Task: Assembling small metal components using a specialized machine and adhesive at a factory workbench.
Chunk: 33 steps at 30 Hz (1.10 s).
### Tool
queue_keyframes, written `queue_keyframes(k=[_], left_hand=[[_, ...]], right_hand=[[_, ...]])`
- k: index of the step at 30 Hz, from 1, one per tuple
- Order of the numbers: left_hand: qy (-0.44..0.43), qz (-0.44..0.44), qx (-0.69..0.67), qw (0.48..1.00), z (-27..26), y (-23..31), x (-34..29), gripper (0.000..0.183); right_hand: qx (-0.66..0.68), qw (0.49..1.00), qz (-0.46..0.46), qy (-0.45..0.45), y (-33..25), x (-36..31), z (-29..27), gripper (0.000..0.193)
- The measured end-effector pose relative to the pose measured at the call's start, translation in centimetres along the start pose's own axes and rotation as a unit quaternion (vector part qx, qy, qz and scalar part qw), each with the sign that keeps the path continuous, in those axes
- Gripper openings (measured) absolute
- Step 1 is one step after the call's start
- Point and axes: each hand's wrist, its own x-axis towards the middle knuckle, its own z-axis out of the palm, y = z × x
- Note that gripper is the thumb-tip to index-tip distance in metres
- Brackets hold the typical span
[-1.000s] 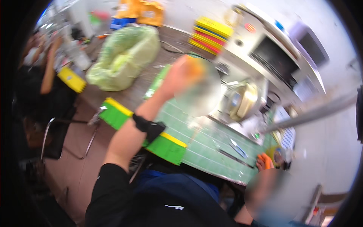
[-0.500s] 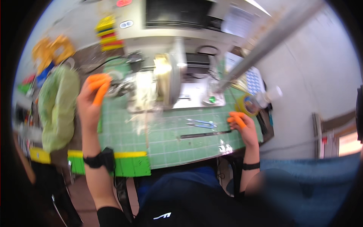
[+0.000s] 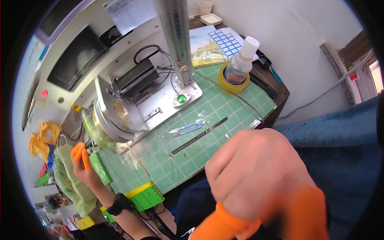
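My right hand (image 3: pixel 260 168) is raised close to the camera, its back toward me. Orange covers sit on its fingers, which bend toward the lower edge, and blur hides whether they hold anything. My left hand (image 3: pixel 83 165), also with orange finger covers, is beside the machine's round wheel (image 3: pixel 110 114), near a pale green bag (image 3: pixel 66 176). Its fingers are curled in, and anything between them is too small to see. Light-blue thread snips (image 3: pixel 188 129) and a thin black strip-like tool (image 3: pixel 200 136) lie on the green gridded mat (image 3: pixel 164 170), touched by neither hand.
An upright metal column (image 3: pixel 176 44) rises from the machine's base beside a green button (image 3: pixel 182 99). A clear bottle (image 3: pixel 239 66) with a white cap stands in a yellow tape roll (image 3: pixel 225 85). A green-and-yellow tray (image 3: pixel 146 198) is at the mat's front edge; a cable (image 3: pixel 240 98) crosses the right side.
The view has swung to the right and tilted. My right hand has left the mat beside the black strip-like tool and come up near the camera. My left hand remains raised beside the machine.
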Motion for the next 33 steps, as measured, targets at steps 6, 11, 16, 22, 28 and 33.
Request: queue_keyframes(k=[6,11,16,22,28,33], left_hand=[[0.019,-0.016,0.016,1.000,0.1,0.2,-0.1,0.019],[0.023,-0.025,0.009,0.999,-0.9,0.0,-0.2,0.021],[0.026,-0.027,-0.012,0.999,-0.3,0.1,-0.1,0.021],[0.035,-0.045,0.008,0.998,-0.7,-1.6,-0.3,0.022],[0.054,-0.083,0.025,0.995,-3.5,-2.2,-0.6,0.028],[0.008,0.093,0.107,0.990,0.4,2.6,0.8,0.023]], right_hand=[[0.055,0.991,-0.061,0.109,0.2,-4.6,-2.6,0.021],[0.112,0.972,-0.101,0.179,0.3,-6.7,-0.8,0.023],[0.149,0.947,-0.146,0.245,0.8,-7.6,-0.1,0.026],[0.180,0.917,-0.190,0.300,-1.2,-11.2,-0.8,0.030],[0.100,0.910,-0.221,0.337,-3.4,-10.9,-1.6,0.034],[0.086,0.884,-0.280,0.365,-0.5,-7.2,-9.7,0.037]])
